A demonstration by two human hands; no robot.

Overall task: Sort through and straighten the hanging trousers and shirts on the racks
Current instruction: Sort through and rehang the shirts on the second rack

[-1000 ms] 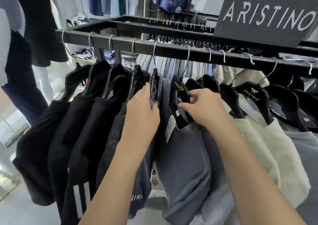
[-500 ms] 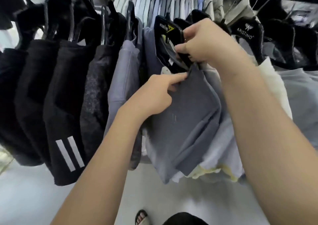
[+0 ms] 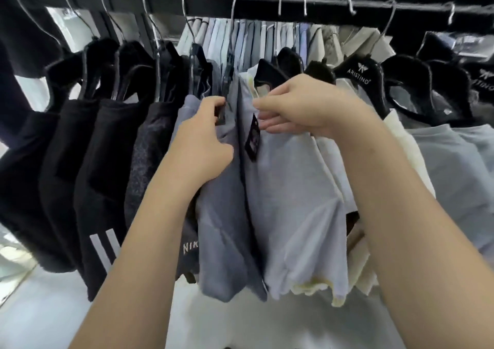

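Folded shorts hang on black hangers from a dark rail. My left hand grips the top of the blue-grey shorts near their hanger, fingers curled at the waistband. My right hand pinches the waistband of the pale grey shorts just beside them, under a black hanger. A dark tag dangles between the two garments. Black shorts with white stripes hang to the left.
Cream and light blue garments hang to the right on hangers marked ARISTINO. A second row of pale shirts hangs behind the rail. White floor shows below.
The blue-grey shorts now hang to the left under my left hand. My right hand has moved off their hanger onto the pale grey shorts. The view has tilted up to show the rail.
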